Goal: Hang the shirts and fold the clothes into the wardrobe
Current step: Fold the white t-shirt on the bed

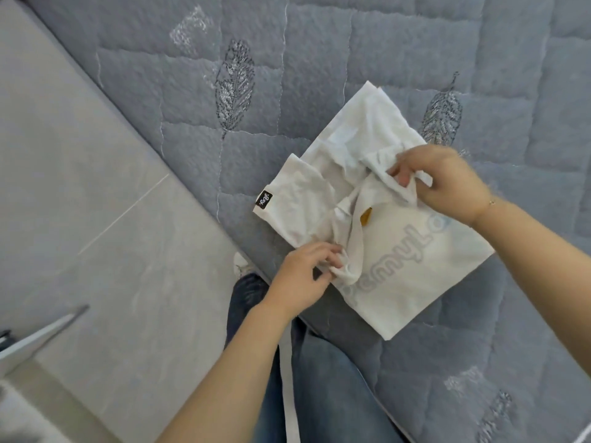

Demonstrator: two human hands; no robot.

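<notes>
On the bed [351,43], I am pinching the white shirt [415,282] in both hands' fingers, left hand [300,276] and right hand [447,183], probably gathering its loose folds to fold it flat.

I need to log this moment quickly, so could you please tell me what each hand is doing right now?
Left hand: closed, pinching a bunched fold of the white shirt.
Right hand: closed, pinching another fold of the same shirt.

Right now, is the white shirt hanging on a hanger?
No, the shirt lies partly folded on the grey quilt, with the left hand and right hand each pinching its cloth.
</notes>
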